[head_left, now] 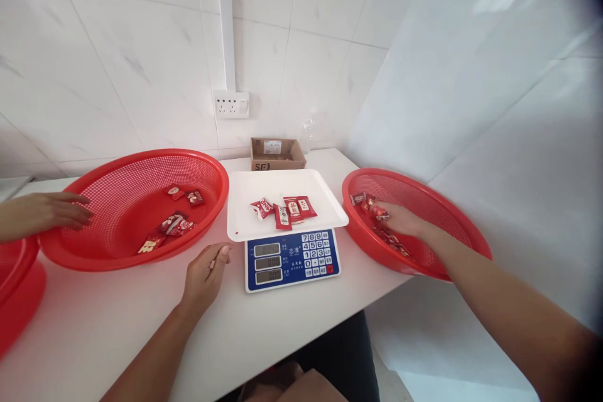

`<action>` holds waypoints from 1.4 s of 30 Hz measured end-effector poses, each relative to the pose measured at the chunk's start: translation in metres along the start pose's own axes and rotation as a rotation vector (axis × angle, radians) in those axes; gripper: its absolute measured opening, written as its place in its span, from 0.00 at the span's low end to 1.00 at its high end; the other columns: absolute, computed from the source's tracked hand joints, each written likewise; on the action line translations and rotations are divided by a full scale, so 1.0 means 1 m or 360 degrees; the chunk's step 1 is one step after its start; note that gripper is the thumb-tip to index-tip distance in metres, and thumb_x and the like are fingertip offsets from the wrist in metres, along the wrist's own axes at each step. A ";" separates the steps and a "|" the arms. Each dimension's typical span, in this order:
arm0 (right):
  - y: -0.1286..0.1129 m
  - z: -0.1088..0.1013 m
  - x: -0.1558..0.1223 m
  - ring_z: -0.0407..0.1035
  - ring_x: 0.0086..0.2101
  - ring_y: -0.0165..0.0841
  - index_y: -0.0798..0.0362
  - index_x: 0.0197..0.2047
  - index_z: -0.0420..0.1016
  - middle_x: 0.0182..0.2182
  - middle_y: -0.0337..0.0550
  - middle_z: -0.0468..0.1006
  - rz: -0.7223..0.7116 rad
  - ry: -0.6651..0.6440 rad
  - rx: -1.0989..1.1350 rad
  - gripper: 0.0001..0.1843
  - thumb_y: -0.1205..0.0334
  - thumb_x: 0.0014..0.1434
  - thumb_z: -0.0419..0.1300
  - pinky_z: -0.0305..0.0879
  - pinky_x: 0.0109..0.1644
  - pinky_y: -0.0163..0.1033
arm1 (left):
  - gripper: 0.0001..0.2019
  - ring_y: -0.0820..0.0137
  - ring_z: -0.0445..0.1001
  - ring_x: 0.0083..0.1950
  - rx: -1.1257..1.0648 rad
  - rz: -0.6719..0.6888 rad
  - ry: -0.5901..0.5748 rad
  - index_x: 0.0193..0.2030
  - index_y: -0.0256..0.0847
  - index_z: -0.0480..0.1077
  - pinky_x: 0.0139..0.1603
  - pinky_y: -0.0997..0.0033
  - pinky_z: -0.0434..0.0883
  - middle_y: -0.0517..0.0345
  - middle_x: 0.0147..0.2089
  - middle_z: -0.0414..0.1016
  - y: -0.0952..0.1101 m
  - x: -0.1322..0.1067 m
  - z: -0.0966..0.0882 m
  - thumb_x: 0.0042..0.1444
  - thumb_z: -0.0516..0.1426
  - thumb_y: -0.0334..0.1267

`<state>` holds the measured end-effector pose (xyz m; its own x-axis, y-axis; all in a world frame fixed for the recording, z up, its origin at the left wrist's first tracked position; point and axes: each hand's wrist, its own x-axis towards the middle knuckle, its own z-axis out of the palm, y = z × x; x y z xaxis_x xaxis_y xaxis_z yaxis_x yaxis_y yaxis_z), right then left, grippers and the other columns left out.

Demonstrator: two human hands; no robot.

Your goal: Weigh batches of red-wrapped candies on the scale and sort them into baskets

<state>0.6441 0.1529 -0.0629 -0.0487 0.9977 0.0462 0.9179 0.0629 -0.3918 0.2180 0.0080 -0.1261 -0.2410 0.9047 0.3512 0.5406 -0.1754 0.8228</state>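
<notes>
Where the right hand (pixel 398 218) reaches into the red mesh basket (pixel 447 213) at the right edge of the white table (pixel 117 320), its fingertips close on a small red candy packet (pixel 379 212); the packet sits at the fingertips, near the basket's left rim. Its long axis cannot be told, as the fingers partly hide it. Wrapper: red with white patches. More packets of the same kind lie just beside the hand, along the basket floor.

Left hand (pixel 205 274): resting on the table near its front edge, between the large red basket (pixel 141 201) and the scale (pixel 289 245). Fingers loosely curled, lying together, holding nothing.

Scale: white weighing tray (pixel 254 195) above a blue keypad panel, at mid-table. Several red-and-white packets (pixel 282 209) lie in a loose cluster at tray centre, most with long axes running roughly front to back.

Large basket, left side of table: a few more packets scattered on its floor. Another person's hand (pixel 51 212) rests on its left rim, fingers extended.

Small cardboard box (pixel 276 154) at the back edge against the tiled wall, below a wall socket (pixel 231 104).
</notes>
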 end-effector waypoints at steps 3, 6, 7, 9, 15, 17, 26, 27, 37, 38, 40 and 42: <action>-0.007 -0.017 -0.006 0.74 0.37 0.40 0.49 0.47 0.71 0.40 0.44 0.79 0.0131 -0.0165 0.0164 0.20 0.65 0.49 0.56 0.68 0.38 0.41 | 0.18 0.72 0.72 0.30 0.0027 0.0019 -0.0004 0.37 0.39 0.74 0.31 0.74 0.68 0.58 0.27 0.73 0.001 0.000 -0.001 0.58 0.49 0.49; -0.023 -0.025 -0.025 0.74 0.36 0.40 0.48 0.50 0.68 0.39 0.44 0.79 0.0234 0.0021 0.0174 0.23 0.53 0.50 0.59 0.68 0.36 0.40 | 0.18 0.71 0.72 0.29 0.0077 0.0012 -0.0002 0.37 0.40 0.74 0.30 0.74 0.68 0.58 0.27 0.73 0.004 0.001 -0.002 0.58 0.48 0.50; -0.030 -0.025 -0.033 0.74 0.35 0.39 0.48 0.50 0.67 0.39 0.44 0.79 0.0257 0.0068 0.0177 0.24 0.50 0.50 0.60 0.68 0.36 0.40 | 0.18 0.71 0.72 0.29 0.0094 0.0003 -0.0002 0.37 0.41 0.74 0.30 0.74 0.68 0.59 0.27 0.74 0.004 0.001 -0.002 0.58 0.48 0.50; -0.041 -0.023 -0.051 0.74 0.33 0.40 0.48 0.50 0.67 0.38 0.45 0.79 0.0321 0.0165 0.0196 0.26 0.44 0.51 0.58 0.67 0.33 0.40 | 0.19 0.71 0.73 0.29 0.0125 -0.0007 -0.0011 0.37 0.41 0.74 0.29 0.74 0.68 0.59 0.27 0.74 0.005 0.001 -0.002 0.58 0.48 0.50; -0.047 -0.003 -0.088 0.73 0.39 0.41 0.47 0.52 0.66 0.47 0.46 0.76 0.0387 0.0746 0.0227 0.26 0.45 0.52 0.57 0.67 0.37 0.42 | 0.17 0.72 0.73 0.29 0.0282 0.0156 0.0035 0.37 0.40 0.73 0.29 0.75 0.69 0.59 0.28 0.75 0.008 0.000 -0.006 0.60 0.47 0.46; -0.043 0.005 -0.093 0.72 0.40 0.42 0.47 0.53 0.65 0.47 0.47 0.75 0.0343 0.0787 0.0223 0.25 0.47 0.54 0.55 0.67 0.39 0.43 | 0.14 0.72 0.74 0.30 0.0382 0.0376 0.0106 0.37 0.40 0.73 0.30 0.75 0.70 0.58 0.28 0.76 0.014 -0.001 -0.011 0.61 0.48 0.42; -0.031 0.022 -0.092 0.67 0.49 0.42 0.47 0.56 0.66 0.51 0.47 0.72 0.0104 0.0726 0.0129 0.22 0.56 0.59 0.48 0.66 0.48 0.46 | 0.17 0.51 0.67 0.59 0.1361 0.0559 0.0636 0.52 0.38 0.66 0.60 0.40 0.59 0.41 0.51 0.73 0.031 0.008 -0.076 0.59 0.51 0.42; -0.032 0.022 -0.092 0.67 0.49 0.42 0.47 0.56 0.66 0.52 0.47 0.71 0.0121 0.0714 0.0108 0.22 0.56 0.60 0.48 0.66 0.48 0.46 | 0.20 0.47 0.66 0.59 0.1501 0.0400 0.0552 0.54 0.37 0.65 0.59 0.36 0.58 0.40 0.53 0.72 0.028 0.009 -0.084 0.59 0.50 0.45; -0.033 0.024 -0.093 0.70 0.44 0.40 0.44 0.58 0.64 0.51 0.45 0.72 0.0146 0.0698 0.0020 0.22 0.53 0.61 0.46 0.68 0.42 0.45 | 0.24 0.52 0.72 0.53 0.1506 0.0059 -0.0069 0.58 0.36 0.64 0.46 0.53 0.72 0.42 0.55 0.72 0.036 0.015 -0.063 0.62 0.44 0.48; -0.033 0.024 -0.093 0.70 0.44 0.40 0.44 0.58 0.64 0.51 0.45 0.72 0.0140 0.0702 0.0021 0.22 0.53 0.61 0.46 0.68 0.42 0.45 | 0.25 0.52 0.71 0.55 0.1461 0.0073 -0.0094 0.58 0.37 0.63 0.48 0.53 0.71 0.43 0.57 0.71 0.039 0.018 -0.055 0.61 0.44 0.49; -0.032 0.025 -0.093 0.70 0.43 0.41 0.44 0.57 0.65 0.51 0.45 0.72 0.0149 0.0697 0.0023 0.22 0.53 0.61 0.46 0.69 0.40 0.44 | 0.25 0.53 0.67 0.59 0.1373 0.0112 -0.0124 0.59 0.39 0.63 0.51 0.53 0.70 0.44 0.60 0.68 0.046 0.024 -0.041 0.61 0.45 0.51; -0.032 0.025 -0.094 0.71 0.43 0.40 0.44 0.57 0.65 0.52 0.45 0.72 0.0170 0.0669 0.0026 0.23 0.53 0.61 0.45 0.69 0.38 0.43 | 0.25 0.54 0.63 0.63 0.1280 0.0192 -0.0159 0.59 0.41 0.63 0.55 0.52 0.68 0.46 0.63 0.64 0.054 0.033 -0.029 0.60 0.46 0.51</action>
<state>0.6093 0.0580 -0.0776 0.2143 0.9025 0.3737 0.9026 -0.0367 -0.4289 0.2162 0.0170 -0.0575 -0.0917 0.9345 0.3440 0.9802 0.0239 0.1964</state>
